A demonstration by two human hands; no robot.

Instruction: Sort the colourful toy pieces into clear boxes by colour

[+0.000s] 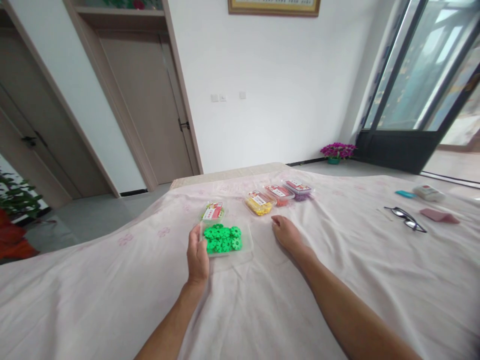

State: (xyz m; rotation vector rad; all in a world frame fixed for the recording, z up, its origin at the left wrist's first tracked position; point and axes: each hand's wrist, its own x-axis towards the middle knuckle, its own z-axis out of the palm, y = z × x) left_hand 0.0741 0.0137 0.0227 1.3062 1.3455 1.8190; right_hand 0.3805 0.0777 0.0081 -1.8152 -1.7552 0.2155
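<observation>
My left hand (pixel 197 255) grips the left end of a clear plastic box (pixel 246 242), its thumb over the near side. Inside the box lie several green flower-shaped plastic pieces (pixel 224 239). Just behind it is a clear labelled lid or box (pixel 213 211) with some green showing; I cannot tell which. To the right, my right hand (pixel 287 232) is closed low over the cloth, apart from the box; its curled fingers hide whatever may be in them. The nearest thing beyond it is a labelled clear box of yellow pieces (pixel 260 203).
A box of orange-red pieces (pixel 279 194) and one of purple pieces (pixel 299 190) stand beside the yellow one. On the pale patterned cloth (pixel 240 310) at right lie glasses (pixel 405 219), a pink case (pixel 439 216), a white packet (pixel 428 192) and a blue item (pixel 405 194).
</observation>
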